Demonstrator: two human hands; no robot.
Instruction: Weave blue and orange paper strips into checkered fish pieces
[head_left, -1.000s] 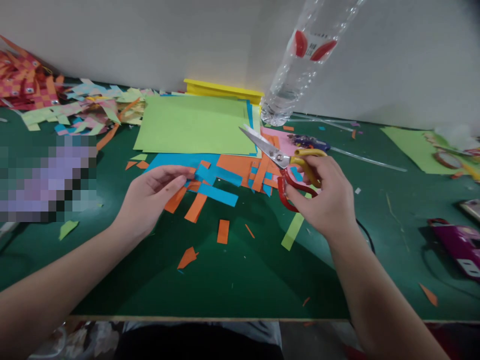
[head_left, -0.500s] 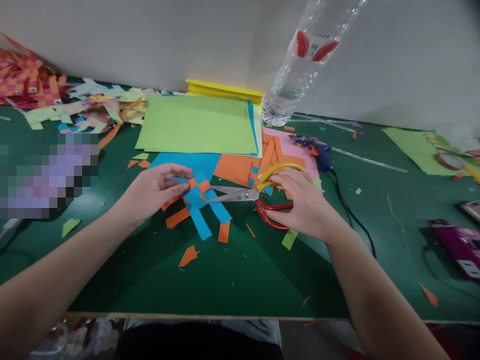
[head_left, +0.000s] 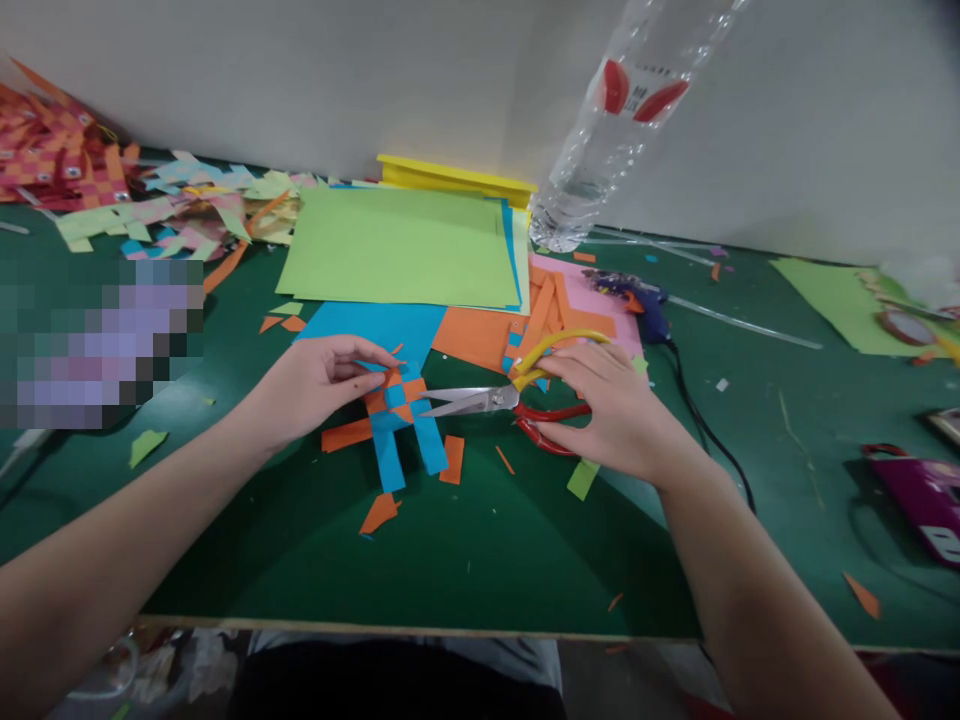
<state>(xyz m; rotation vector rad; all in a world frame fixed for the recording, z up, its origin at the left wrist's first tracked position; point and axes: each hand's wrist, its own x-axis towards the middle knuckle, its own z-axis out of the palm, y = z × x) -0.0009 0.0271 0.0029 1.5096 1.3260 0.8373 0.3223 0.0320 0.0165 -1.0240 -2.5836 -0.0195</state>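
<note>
My left hand (head_left: 326, 385) pinches the upper left of a woven blue and orange paper piece (head_left: 405, 400), whose loose blue strips hang toward me. In my right hand (head_left: 600, 400) is a pair of scissors (head_left: 495, 398) with one yellow and one red handle. The blades are slightly apart, and their tips meet the right side of the woven piece. An orange paper scrap (head_left: 452, 460) lies just below the blades. Another orange scrap (head_left: 381, 513) rests closer to the table's front edge.
Behind my hands lies a stack of green paper (head_left: 405, 245). A plastic bottle (head_left: 600, 150) leans at the back, close to a glue gun (head_left: 645, 305) with a black cord. Woven paper pieces (head_left: 60, 155) pile up at far left. A purple device (head_left: 915, 495) sits at right.
The woven piece has turned a little in my left hand, so its blue strips point more straight toward me. The scissors have opened slightly and stay beside it.
</note>
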